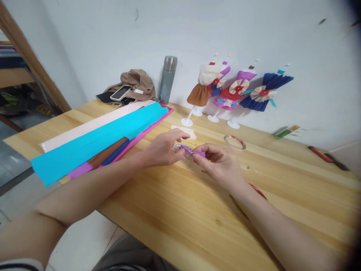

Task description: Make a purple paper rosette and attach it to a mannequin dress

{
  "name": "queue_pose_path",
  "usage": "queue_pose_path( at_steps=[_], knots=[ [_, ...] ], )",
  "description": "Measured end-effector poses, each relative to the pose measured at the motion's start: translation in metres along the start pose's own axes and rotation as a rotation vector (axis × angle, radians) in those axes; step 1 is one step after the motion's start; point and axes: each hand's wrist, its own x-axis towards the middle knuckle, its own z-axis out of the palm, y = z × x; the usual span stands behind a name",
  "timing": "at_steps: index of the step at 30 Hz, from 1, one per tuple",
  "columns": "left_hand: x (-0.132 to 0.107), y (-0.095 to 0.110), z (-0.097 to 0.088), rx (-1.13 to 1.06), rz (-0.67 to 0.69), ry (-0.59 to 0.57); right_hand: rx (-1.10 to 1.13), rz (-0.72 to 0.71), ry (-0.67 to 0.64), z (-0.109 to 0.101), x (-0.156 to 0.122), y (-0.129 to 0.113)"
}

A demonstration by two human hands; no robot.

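Over the middle of the table, my right hand (218, 162) pinches a small purple crepe paper strip (199, 153) between thumb and fingertips. The strip looks gathered or twisted at its middle, and its other end points at my left hand (162, 148). That hand's index finger and thumb are apart, with the thumb tip beside the strip's end; whether they touch I cannot tell. Just beyond the fingers lies a pleated cream paper piece (191, 133). A clear round thing, partly hidden, sits behind the strip.
Folded crepe paper, with a cyan sheet (101, 141) on top, covers the table's left. Behind stand a thermos (168, 79), a brown cloth (139, 84) with a phone (120, 92), and several paper dresses (238, 90) on white stands. A tape ring (235, 142) and red-handled tool (320, 154) lie right.
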Motion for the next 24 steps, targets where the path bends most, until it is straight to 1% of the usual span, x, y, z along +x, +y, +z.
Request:
queue_pose_path(
  at_steps=[3, 5, 6, 8, 10, 13, 17, 19, 21, 24],
  knots=[
    [0.003, 0.006, -0.004, -0.301, -0.277, -0.047, -0.001, 0.001, 0.080, 0.002, 0.001, 0.004],
    [0.005, 0.009, -0.002, -0.511, -0.462, -0.077, 0.004, 0.009, 0.132, 0.003, 0.001, 0.006],
    [0.005, 0.011, -0.001, -0.584, -0.533, -0.089, 0.018, 0.013, 0.159, 0.004, 0.001, 0.007],
    [0.007, 0.014, 0.003, -0.661, -0.613, -0.092, 0.062, 0.016, 0.208, 0.005, 0.001, 0.008],
    [0.007, 0.018, 0.006, -0.669, -0.639, -0.070, 0.094, 0.014, 0.250, 0.006, 0.001, 0.009],
    [0.007, 0.024, 0.007, -0.658, -0.668, -0.040, 0.076, 0.001, 0.289, 0.008, -0.001, 0.010],
    [0.005, 0.032, 0.009, -0.674, -0.708, -0.030, 0.041, 0.003, 0.280, 0.011, -0.005, 0.010],
    [0.004, 0.033, 0.011, -0.662, -0.728, -0.032, 0.040, 0.020, 0.268, 0.012, -0.005, 0.010],
    [0.005, 0.030, 0.013, -0.628, -0.707, -0.009, 0.053, 0.046, 0.262, 0.013, -0.004, 0.010],
    [0.005, 0.024, 0.014, -0.509, -0.628, 0.053, 0.102, 0.079, 0.256, 0.012, -0.002, 0.010]
  ],
)
